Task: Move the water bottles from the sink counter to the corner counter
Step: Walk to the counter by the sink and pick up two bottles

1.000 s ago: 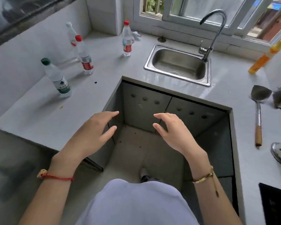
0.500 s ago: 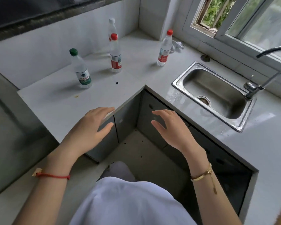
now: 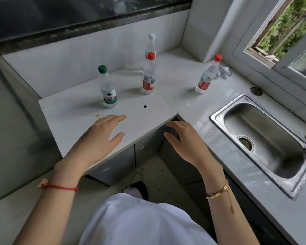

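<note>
Several clear water bottles stand upright on the white counter [image 3: 74, 110]. A green-capped bottle [image 3: 107, 88] is nearest, left of centre. Behind it to the right stands a red-capped bottle [image 3: 148, 74], and a white-capped bottle [image 3: 150, 43] stands behind that one near the wall. Another red-capped bottle [image 3: 208, 76] stands further right, between the corner and the sink [image 3: 265, 138]. My left hand [image 3: 99, 140] hovers over the counter's front edge, empty, fingers apart. My right hand [image 3: 185, 141] hangs beside it above the gap at the counter's inner corner, also empty with fingers spread.
A crumpled piece of clear plastic [image 3: 223, 71] lies behind the right red-capped bottle under the window sill. A small black speck [image 3: 145, 106] lies on the counter. A round dark plug [image 3: 256, 90] sits behind the sink. Cabinet fronts and floor lie below my hands.
The view has swung left and closer to the corner counter, so the bottles look nearer and the tap has left the frame. Both hands stay empty and have advanced toward the counter edge.
</note>
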Available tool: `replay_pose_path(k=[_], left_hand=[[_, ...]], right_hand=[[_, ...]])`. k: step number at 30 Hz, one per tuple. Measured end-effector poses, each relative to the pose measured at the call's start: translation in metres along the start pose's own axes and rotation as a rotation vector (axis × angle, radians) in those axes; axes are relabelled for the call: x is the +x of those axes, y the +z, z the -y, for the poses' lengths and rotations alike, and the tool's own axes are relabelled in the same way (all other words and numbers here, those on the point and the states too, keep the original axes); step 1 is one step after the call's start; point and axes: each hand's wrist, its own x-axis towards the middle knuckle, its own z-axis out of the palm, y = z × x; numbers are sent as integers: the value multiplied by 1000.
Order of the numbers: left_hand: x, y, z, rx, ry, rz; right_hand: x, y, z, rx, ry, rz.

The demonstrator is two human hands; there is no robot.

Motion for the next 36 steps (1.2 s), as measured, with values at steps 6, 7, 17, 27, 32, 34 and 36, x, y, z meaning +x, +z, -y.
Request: replay_pose_path(k=[6, 7, 17, 27, 32, 34, 36], left_hand=[[61, -16, 14, -36, -30, -41], [70, -20, 16, -42, -36, -49], [129, -52, 38, -24, -41, -171], [173, -53, 64, 133, -153, -320], [205, -44, 79, 151, -275, -389], [217, -41, 86, 146, -312, -363], [226, -38, 92, 137, -337, -333]], right_hand=[[75, -12, 4, -37, -47, 0], [86, -13, 6, -37, -51, 0], [165, -19, 21, -23, -116, -17], [222, -25, 27, -45, -212, 28], [244, -23, 31, -38, -281, 75], [252, -22, 32, -45, -302, 87], [258, -21, 33, -45, -321, 91]])
